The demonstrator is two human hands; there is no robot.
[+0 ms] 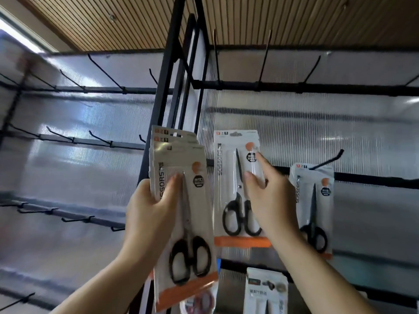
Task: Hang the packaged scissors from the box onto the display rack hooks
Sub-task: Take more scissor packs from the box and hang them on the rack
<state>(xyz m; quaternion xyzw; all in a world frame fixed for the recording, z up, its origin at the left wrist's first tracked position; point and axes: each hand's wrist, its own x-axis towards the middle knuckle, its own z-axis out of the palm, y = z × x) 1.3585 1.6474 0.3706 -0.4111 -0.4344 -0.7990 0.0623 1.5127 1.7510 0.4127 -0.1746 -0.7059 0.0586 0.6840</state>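
From the head camera, the left hand (149, 207) gripped a fanned stack of packaged scissors (197, 218), thumb across the front card and fingers curled behind. Three or more white cards showed at the top of the fan. The front one was a clear blister holding black-handled scissors, blades upward. "SCISSORS" ran vertically down its left side, with an orange dot and a black badge near the top and an orange band along the bottom. The small print and top logos were too blurred to read.

The right hand (272, 198) was relaxed, its straight forefinger and thumb resting on the blister of a hung scissors pack (229, 177), which bore the same "SCISSORS" lettering and orange band. This pack hung on the display rack (317, 88) just right of the held stack. Another matching scissors pack (314, 200) hung on a black hook (328, 159) further right.

Below, a different white product pack (266, 288) hung on a lower bar, its writing illegible. Bare black hooks stood along the rack's other bars, against translucent ribbed panels (317, 132).
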